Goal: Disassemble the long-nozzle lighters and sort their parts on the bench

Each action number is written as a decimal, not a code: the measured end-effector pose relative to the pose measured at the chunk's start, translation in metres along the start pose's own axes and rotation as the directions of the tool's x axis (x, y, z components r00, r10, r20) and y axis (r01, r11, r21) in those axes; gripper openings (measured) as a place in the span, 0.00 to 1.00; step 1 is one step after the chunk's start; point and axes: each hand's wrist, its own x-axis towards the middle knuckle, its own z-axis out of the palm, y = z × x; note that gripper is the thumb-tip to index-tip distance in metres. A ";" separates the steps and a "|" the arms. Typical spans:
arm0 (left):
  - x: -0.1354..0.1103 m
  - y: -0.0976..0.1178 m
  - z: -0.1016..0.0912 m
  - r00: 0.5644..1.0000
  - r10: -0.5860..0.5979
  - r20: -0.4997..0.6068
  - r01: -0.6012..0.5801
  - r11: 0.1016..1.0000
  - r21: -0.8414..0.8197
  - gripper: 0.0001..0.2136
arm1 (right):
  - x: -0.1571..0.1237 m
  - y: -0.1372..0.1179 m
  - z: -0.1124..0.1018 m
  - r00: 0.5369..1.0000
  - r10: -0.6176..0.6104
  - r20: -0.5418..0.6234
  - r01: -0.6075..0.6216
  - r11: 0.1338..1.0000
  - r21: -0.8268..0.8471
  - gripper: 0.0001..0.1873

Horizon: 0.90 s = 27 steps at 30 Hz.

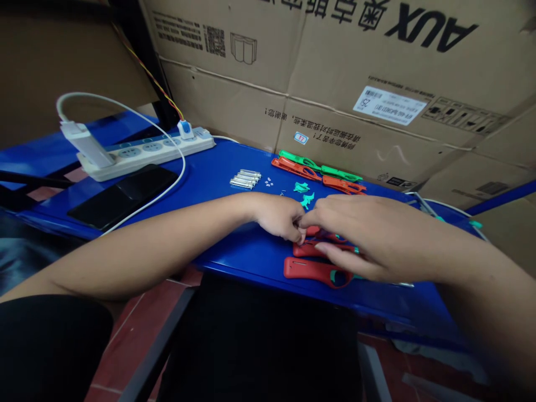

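Head view: left hand (278,218) and right hand (360,237) meeting at curled fingertips (any held item hidden), right hand nearer to and just above the red plastic handle (314,271), its long axis running sideways across the blue surface (247,262).

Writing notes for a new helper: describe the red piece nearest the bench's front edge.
On the blue bench before the cardboard carton, red plastic pieces lie under the right hand. The one meant, a long red handle, sits nearest the front edge, its rounded end clear of the hand, teal showing in its opening.
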 end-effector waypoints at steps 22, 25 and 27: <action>0.001 0.001 0.003 0.996 0.069 0.060 -0.075 0.992 0.099 0.13 | -0.007 0.000 0.007 0.998 -0.057 -0.012 0.058 0.998 0.024 0.18; 0.002 -0.001 0.004 0.995 0.081 0.055 -0.086 0.991 0.102 0.13 | -0.008 -0.001 0.007 0.997 -0.078 -0.021 0.079 0.995 0.057 0.20; 0.002 0.000 0.004 0.996 0.074 0.052 -0.078 0.993 0.091 0.12 | -0.007 -0.003 0.008 0.993 -0.111 -0.034 0.112 0.993 0.044 0.19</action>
